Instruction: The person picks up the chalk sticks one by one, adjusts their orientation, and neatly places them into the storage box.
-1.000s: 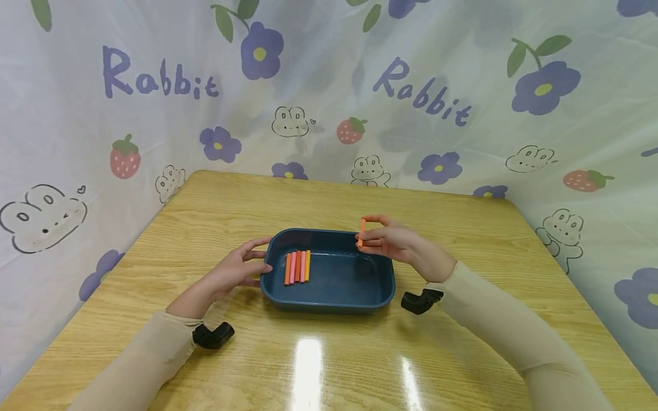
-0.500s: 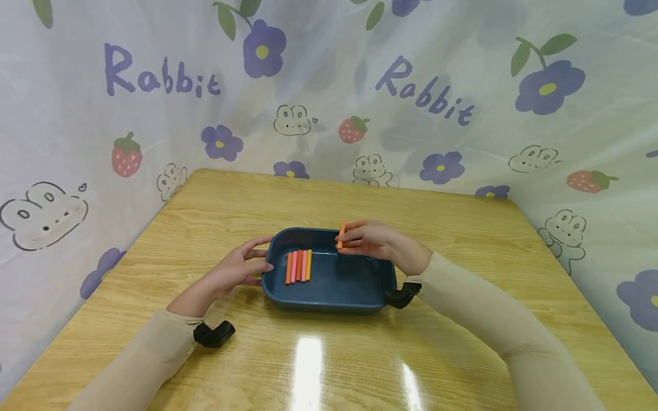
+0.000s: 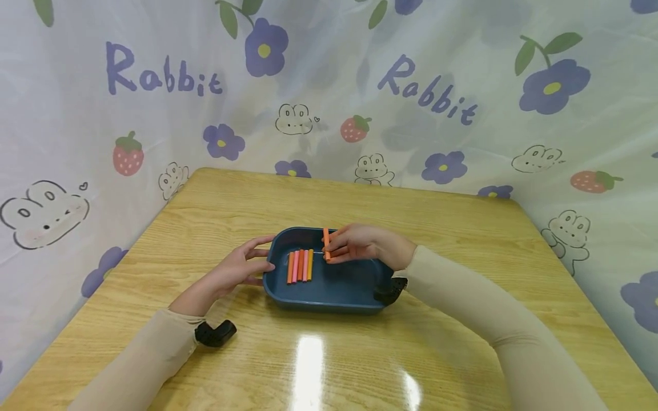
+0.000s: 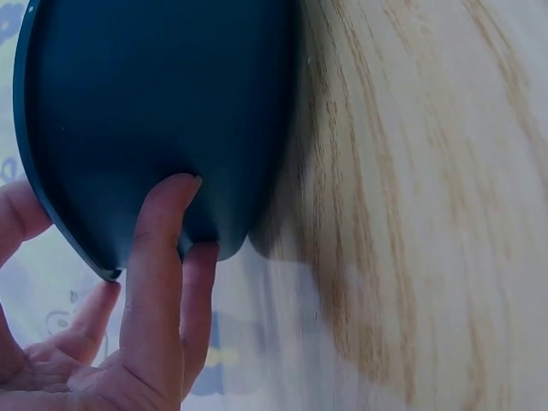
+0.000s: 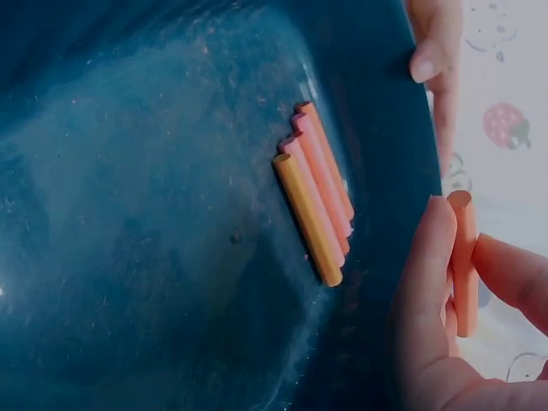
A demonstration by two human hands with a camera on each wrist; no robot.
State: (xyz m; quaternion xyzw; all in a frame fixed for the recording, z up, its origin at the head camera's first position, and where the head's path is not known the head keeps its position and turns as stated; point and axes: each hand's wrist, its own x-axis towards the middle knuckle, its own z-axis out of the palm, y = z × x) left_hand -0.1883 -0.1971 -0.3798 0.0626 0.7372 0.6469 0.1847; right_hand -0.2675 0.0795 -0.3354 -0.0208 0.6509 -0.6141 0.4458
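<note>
A dark blue rectangular tray (image 3: 329, 302) with rounded corners stands on the table. Inside its left half several chalk sticks (image 3: 300, 265) in orange, pink, red and yellow lie side by side. My left hand (image 3: 237, 271) holds the tray's left end. In the left wrist view its fingers (image 4: 156, 257) press the tray's outer wall, and a thumb tip shows over the rim in the right wrist view. Above the tray, just right of the row, my right hand (image 3: 362, 242) pinches an orange chalk stick (image 5: 463, 261) between thumb and fingertips, held upright.
The wood-grain table (image 3: 247, 200) extends around the tray on every side. A white printed curtain (image 3: 329, 74) with rabbits, flowers and strawberries hangs behind and beside it. A black wrist mount (image 3: 390, 291) under my right wrist overlaps the tray's right end in the head view.
My right hand has carried the orange chalk stick leftward and lower, from the tray's back right rim to beside the row. The left hand and the row of sticks have stayed put.
</note>
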